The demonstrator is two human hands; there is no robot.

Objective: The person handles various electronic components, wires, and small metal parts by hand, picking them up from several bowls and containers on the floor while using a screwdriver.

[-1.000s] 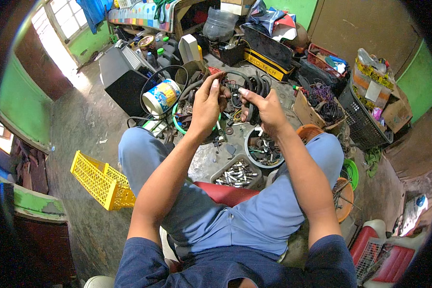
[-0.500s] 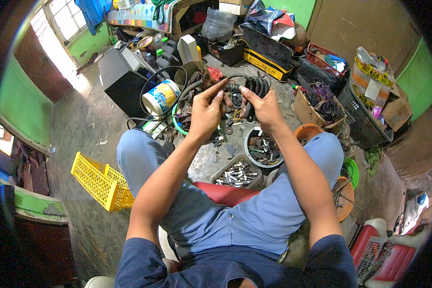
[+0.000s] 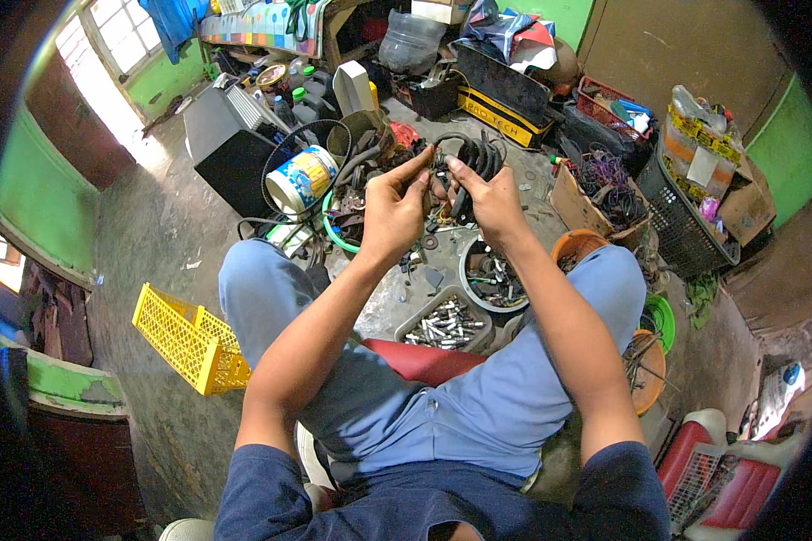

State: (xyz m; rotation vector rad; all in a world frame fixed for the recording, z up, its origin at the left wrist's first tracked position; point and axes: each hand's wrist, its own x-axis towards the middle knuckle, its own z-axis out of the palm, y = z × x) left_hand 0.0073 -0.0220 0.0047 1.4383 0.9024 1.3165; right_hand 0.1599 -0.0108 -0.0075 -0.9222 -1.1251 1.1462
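A thick black cable (image 3: 487,159), bent into several loops, is held up in front of me over the floor clutter. My right hand (image 3: 498,200) is closed around the loops, its thumb pressed on top. My left hand (image 3: 395,206) is closed too, thumb against fingers, at the cable's left part. Its fingertips nearly meet the right thumb, and the exact bit they pinch is hard to make out. Beneath the hands are a tub of small metal cylinders (image 3: 445,325) and a round grey bucket of parts (image 3: 465,279).
A yellow plastic basket (image 3: 182,338) lies left of my knee. Ahead left stand a white-and-blue bucket (image 3: 305,178) and a black box-shaped casing (image 3: 230,167). A cardboard box of wires (image 3: 579,206) and a black crate (image 3: 690,225) are at the right. An orange bowl (image 3: 645,383) sits beyond my right knee.
My left hand has shifted slightly to the right, closer to my right hand. The right hand has moved slightly left, still holding the cable loops.
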